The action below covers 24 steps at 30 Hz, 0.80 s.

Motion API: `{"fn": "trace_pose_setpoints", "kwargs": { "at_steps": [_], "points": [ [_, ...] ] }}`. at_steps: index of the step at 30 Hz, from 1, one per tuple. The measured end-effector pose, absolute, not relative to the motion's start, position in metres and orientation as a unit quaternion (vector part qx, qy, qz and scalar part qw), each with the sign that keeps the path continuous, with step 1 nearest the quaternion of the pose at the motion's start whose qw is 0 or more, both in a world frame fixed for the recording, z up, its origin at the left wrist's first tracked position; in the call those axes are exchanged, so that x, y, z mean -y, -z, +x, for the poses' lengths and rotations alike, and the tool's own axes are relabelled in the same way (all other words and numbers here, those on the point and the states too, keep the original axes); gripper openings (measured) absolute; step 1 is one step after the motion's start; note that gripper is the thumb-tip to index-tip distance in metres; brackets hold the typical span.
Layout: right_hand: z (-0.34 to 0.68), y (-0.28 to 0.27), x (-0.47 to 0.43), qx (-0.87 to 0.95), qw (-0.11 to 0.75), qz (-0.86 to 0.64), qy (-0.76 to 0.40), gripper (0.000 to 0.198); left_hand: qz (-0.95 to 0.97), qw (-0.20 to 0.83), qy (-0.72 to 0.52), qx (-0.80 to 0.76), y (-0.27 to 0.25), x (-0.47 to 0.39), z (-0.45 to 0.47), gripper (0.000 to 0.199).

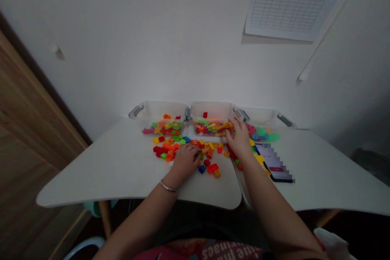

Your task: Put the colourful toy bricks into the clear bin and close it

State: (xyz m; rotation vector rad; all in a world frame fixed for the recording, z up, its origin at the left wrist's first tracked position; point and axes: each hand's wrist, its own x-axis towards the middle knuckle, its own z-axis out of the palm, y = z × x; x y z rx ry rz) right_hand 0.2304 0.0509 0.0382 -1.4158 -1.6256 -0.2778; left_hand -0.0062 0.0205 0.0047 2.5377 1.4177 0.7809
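My left hand (185, 160) is low over a loose pile of toy bricks (164, 149) on the white table, wearing a bracelet at the wrist. Its fingers curl inward, and bits of blue and green brick show between thumb and fingertips. My right hand (239, 138) reaches to the near right corner of the middle clear box (213, 109), thumb and fingers apart, with no brick visible in its grasp. That box contains red, yellow and green bricks. A blue brick (202, 169) and a red brick (213, 167) lie right of my left hand.
A left clear box (164, 108) and a right clear box (262, 114), each with coloured pieces, flank the middle one along the wall. A phone (276, 164) lies right of my right forearm, with yellow bricks (259, 159) beside it. The table (100, 170) has a curved front edge.
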Motion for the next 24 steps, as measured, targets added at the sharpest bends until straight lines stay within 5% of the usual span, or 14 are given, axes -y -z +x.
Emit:
{"fn": "trace_pose_setpoints", "kwargs": {
  "at_steps": [5,16,24],
  "points": [
    [0.227,-0.031,-0.034,0.682,0.455,-0.558,0.131,0.033,0.840,0.058,-0.267,-0.468,-0.003,-0.020,-0.006,0.024],
    [0.215,-0.001,-0.007,0.744,0.213,-0.626,0.102,0.028,0.840,0.066,-0.264,-0.470,-0.005,-0.021,-0.005,0.026],
    [0.215,0.005,-0.008,0.753,0.224,-0.612,0.091,0.024,0.839,0.066,-0.260,-0.474,-0.004,-0.021,-0.004,0.025]
  ]
}}
